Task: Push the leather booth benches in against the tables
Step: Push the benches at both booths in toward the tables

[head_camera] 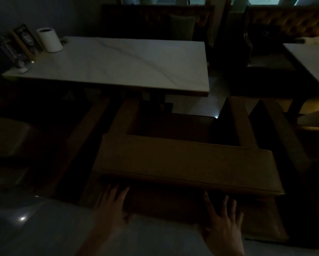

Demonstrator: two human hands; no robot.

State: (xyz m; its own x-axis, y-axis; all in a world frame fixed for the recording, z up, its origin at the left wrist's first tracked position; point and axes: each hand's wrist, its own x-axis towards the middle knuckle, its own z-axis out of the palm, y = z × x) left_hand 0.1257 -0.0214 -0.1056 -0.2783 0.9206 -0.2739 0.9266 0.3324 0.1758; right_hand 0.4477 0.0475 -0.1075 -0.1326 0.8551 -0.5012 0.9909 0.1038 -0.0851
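A brown leather booth bench (188, 163) stands in front of me in dim light, its padded backrest top nearest and its two arms reaching toward a white marble table (118, 63). My left hand (113, 204) lies flat against the bench's back panel just under the backrest's left part, fingers spread. Flat on the same panel further right is my right hand (224, 217), fingers apart. A strip of floor shows between the bench's seat and the table's near edge.
A second leather bench (35, 137) stands to the left, another dark one (155, 21) behind the table. A white cylinder (49, 40) and menu stands (23, 41) sit on the table's left end. A second table (310, 61) is at right. Pale floor lies beneath me.
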